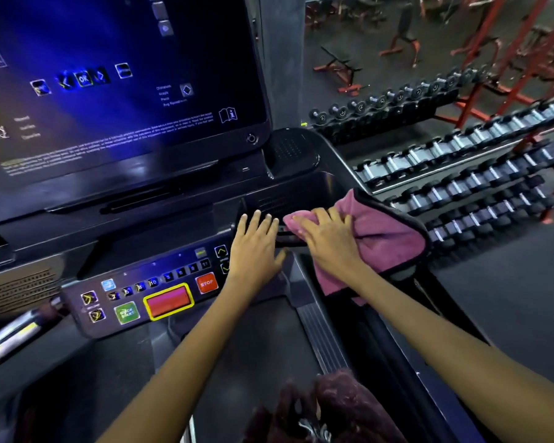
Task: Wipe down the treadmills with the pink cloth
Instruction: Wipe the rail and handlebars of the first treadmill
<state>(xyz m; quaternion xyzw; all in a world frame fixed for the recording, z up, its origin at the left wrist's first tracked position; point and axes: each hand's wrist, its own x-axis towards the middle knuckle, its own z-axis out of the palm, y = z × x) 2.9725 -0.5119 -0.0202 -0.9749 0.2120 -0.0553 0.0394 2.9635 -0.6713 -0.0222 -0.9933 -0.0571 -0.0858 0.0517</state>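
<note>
right hand point(328, 241) lies flat, fingers straight, pressing the fuzzy pink cloth point(381, 241), dark-edged and rumpled, onto the treadmill's point(301, 193) smooth black tray right of centre frame. left hand point(253, 247) rests flat and relaxed just beside it, holding nothing. glossy dark screen point(115, 75) upper left; chrome dumbbells point(461, 174) racked at right.

The treadmill console point(147, 244) carries the pink cloth point(381, 238), spread under the right hand point(330, 241) and draped over the console's right edge. The left hand point(256, 247) lies flat just left of it, beside the STOP button point(207, 282).
</note>
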